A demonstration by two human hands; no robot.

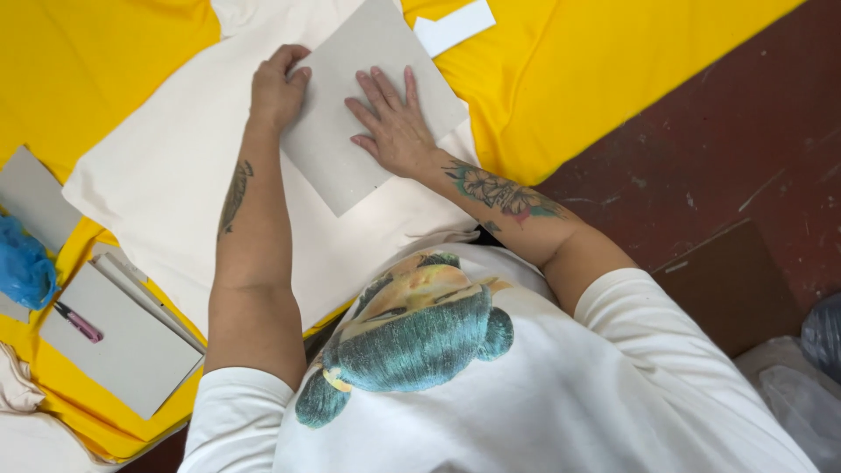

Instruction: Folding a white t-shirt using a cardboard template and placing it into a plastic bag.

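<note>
A grey cardboard sheet lies on a cream fabric piece spread over a yellow cloth. My left hand grips the sheet's left edge with curled fingers. My right hand rests flat on top of the sheet, fingers spread, pressing it down on the fabric.
A stack of grey cardboard sheets with a pink pen lies at lower left. A blue plastic bag sits at the left edge. A white paper strip lies at the top. Dark red floor and a brown board are at right.
</note>
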